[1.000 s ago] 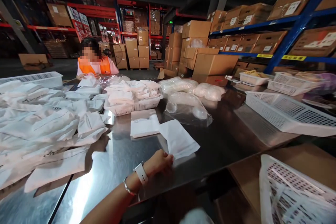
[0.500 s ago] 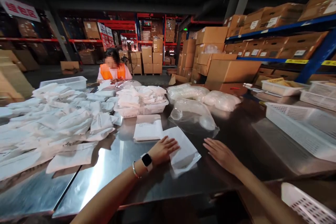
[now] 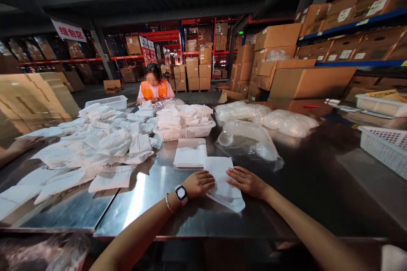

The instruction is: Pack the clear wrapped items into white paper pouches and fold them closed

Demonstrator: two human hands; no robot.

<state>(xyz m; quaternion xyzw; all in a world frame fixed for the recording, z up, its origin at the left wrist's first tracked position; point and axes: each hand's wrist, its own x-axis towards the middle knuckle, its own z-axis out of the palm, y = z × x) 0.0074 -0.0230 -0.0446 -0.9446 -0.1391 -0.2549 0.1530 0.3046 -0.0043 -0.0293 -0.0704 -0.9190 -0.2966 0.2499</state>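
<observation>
Right basket [image 3: 386,148] cut off at edge

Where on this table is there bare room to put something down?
Bare steel lies right of the right hand, up to the white basket, and near the front edge left of the left hand. The white bag pile crowds the left.

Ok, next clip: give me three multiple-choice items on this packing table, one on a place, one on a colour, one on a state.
1. Where is the flat white paper packet under the hands?
A. on the shiny metal table
B. in a basket
C. on a shelf

2. What colour is the vest of the person at the far end?
A. blue
B. orange
C. green

3. How do the left hand and right hand meet the packet?
A. both lifted clear
B. one pinching it in the air
C. both pressed on it

Answers: 1 A, it lies on bare steel; 2 B, the vest is bright orange; 3 C, both hands rest on its edges.
</observation>
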